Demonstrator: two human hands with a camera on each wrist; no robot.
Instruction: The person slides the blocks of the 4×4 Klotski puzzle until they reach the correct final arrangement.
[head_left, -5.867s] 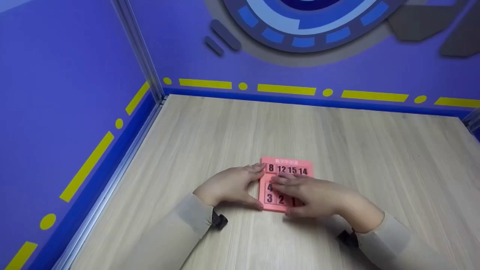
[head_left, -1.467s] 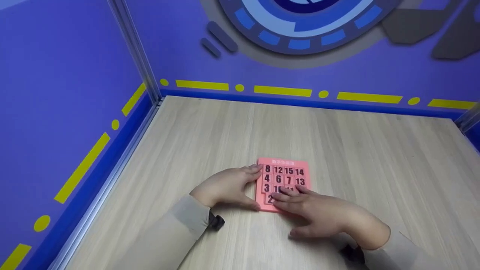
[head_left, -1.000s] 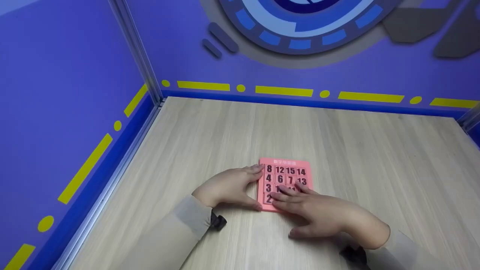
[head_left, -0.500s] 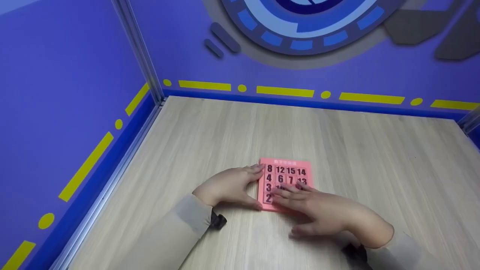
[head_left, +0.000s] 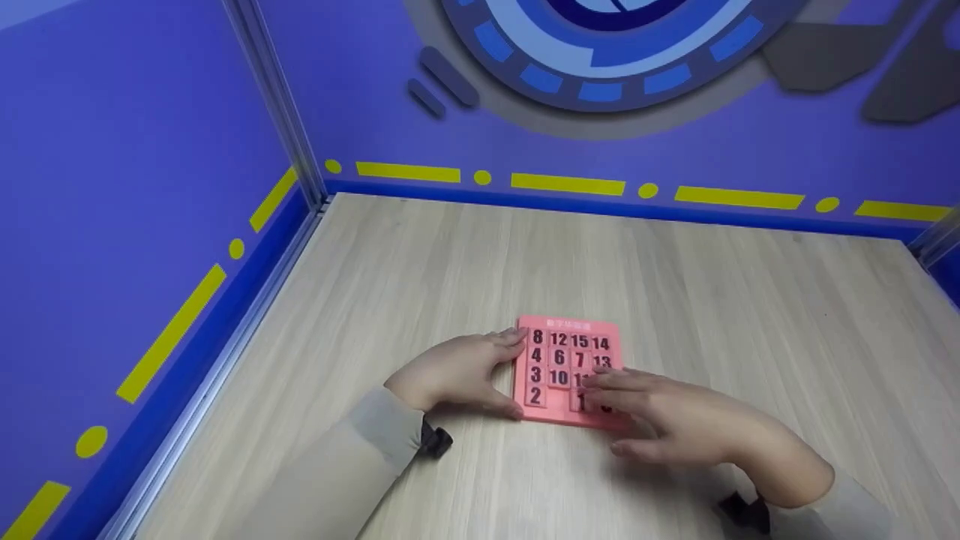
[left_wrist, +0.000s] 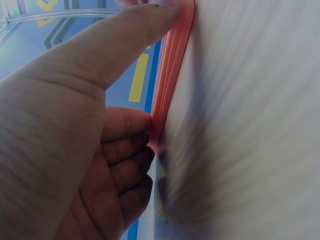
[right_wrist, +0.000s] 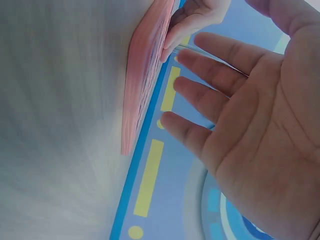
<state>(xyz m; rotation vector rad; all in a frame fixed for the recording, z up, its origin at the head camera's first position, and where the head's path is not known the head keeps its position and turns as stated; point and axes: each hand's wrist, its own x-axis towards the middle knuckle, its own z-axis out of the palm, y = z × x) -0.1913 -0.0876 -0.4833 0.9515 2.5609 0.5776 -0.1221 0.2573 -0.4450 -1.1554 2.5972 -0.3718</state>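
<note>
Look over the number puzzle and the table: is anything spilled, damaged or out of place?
Nothing stands out. The sliding number puzzle lies flat on the table; its bottom-row gap beside tile 2 looks normal for such toys. The right hand partly hides other tiles.

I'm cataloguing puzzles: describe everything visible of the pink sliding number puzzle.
The pink sliding number puzzle looks plastic: rectangular frame, white header characters, tiles with dark numerals. A gap separates tile 2 from tile 1 in the bottom row. It lies flat on the wood-grain table; the left grip touches its left edge. The right grip partly covers its lower right; contact is unclear.
</note>
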